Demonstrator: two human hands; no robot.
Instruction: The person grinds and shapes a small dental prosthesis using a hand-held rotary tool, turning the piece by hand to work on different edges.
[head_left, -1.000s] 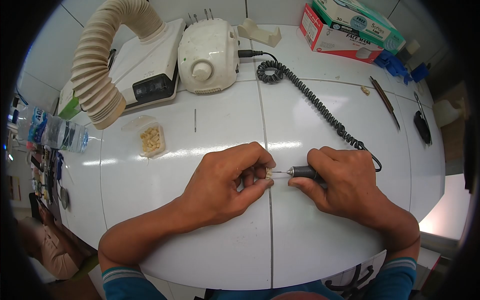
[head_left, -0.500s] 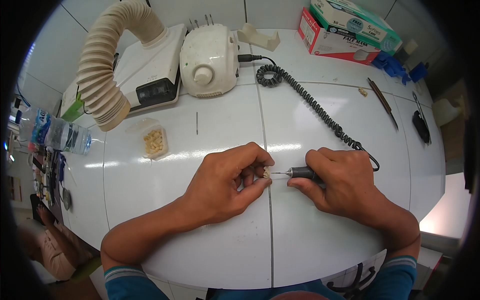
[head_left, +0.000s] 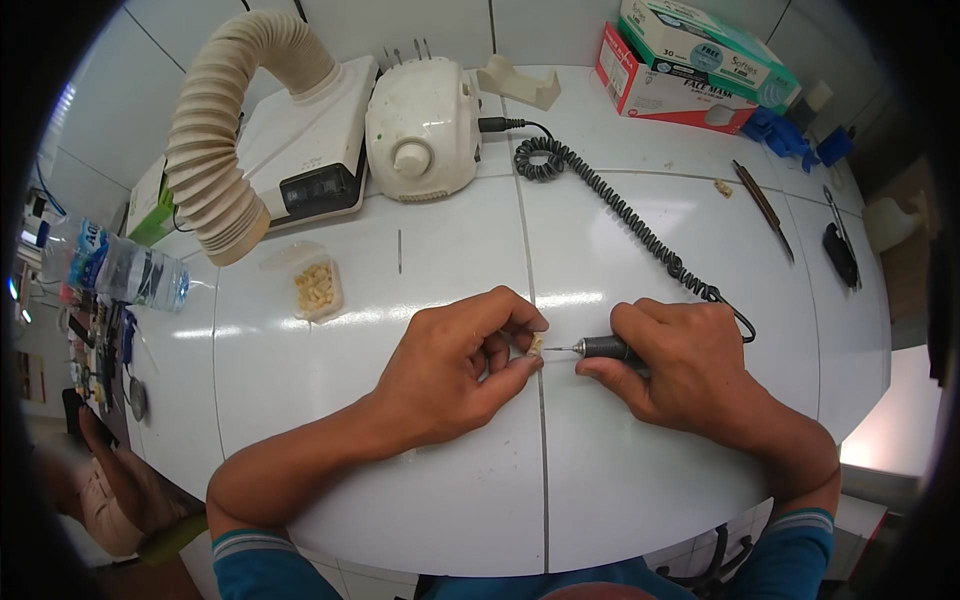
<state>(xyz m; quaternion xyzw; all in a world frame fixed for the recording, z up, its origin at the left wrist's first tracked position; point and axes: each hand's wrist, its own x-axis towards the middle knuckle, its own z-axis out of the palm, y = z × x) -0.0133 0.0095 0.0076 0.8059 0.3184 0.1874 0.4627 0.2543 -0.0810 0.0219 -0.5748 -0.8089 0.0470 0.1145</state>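
Between the thumb and fingertips of my left hand (head_left: 455, 365) is a small cream-coloured tooth piece (head_left: 536, 345). My right hand (head_left: 685, 360) is wrapped round a black rotary handpiece (head_left: 603, 347). Its thin metal bur (head_left: 560, 348) points left at the piece, with its tip very close; whether they touch is too small to tell. A coiled black cable (head_left: 625, 210) links the handpiece side to a white control unit (head_left: 422, 130). An open plastic box (head_left: 318, 288) of similar cream pieces lies beyond my left hand.
A ribbed hose (head_left: 215, 130) arches over a white machine (head_left: 290, 150) at the back left, near a water bottle (head_left: 120, 265). Mask boxes (head_left: 690, 75), a brown-handled tool (head_left: 762, 210) and a thin metal rod (head_left: 400, 252) are on the table. A seated person (head_left: 125, 490) is at far left.
The view has shifted slightly, so the background objects sit lower and further right. A small gap now shows between the bur and the piece. Both hands keep their holds.
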